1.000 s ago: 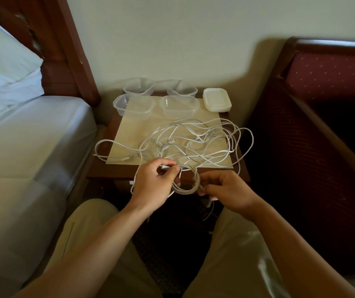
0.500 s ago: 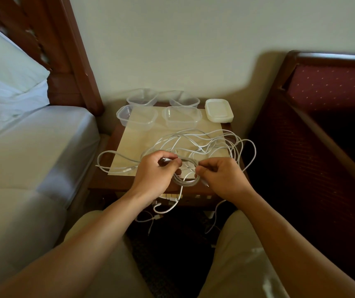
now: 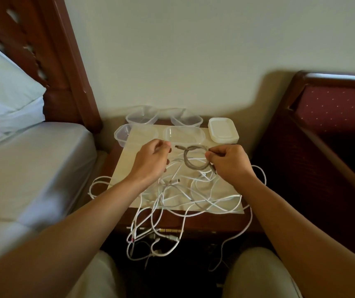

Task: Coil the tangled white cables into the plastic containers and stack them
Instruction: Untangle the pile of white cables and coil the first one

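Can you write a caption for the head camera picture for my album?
Right hand holds a coiled cable above tangled cables, near empty containers.

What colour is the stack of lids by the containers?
Opaque off-white, unlike the clear containers; lids show best in the head view.

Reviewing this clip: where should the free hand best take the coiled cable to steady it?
Probably the coil's open left arc, from the left: the right hand already pinches its right side, and the loose plug end points toward the left hand.
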The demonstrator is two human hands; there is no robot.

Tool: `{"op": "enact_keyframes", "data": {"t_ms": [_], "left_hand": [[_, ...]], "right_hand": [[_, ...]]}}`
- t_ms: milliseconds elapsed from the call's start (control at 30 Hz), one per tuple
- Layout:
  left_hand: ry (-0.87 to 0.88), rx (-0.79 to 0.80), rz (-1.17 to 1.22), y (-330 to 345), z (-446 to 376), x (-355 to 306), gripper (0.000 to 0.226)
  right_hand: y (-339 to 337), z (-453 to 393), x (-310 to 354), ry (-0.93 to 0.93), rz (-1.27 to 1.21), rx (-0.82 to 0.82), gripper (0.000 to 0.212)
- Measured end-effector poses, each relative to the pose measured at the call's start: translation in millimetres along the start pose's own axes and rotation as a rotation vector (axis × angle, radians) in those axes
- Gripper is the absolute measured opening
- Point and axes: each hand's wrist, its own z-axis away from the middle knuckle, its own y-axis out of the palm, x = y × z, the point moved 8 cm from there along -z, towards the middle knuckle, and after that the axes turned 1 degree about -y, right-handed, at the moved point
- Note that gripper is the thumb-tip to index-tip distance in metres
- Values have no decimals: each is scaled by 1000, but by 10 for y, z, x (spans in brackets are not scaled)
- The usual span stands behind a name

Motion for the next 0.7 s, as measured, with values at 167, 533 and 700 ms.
{"op": "enact_keyframes", "data": {"t_ms": [167, 533, 700], "left_hand": [[76, -29, -246, 54, -584, 40, 18], [191, -9, -749, 258, -1468, 298, 34], [200, -42, -831, 305, -1619, 453, 34]], "right_hand": [[110, -532, 26, -5, 37, -18, 12], [552, -1781, 81, -77, 189, -5, 20], [861, -2089, 36, -117, 310, 48, 24]]}}
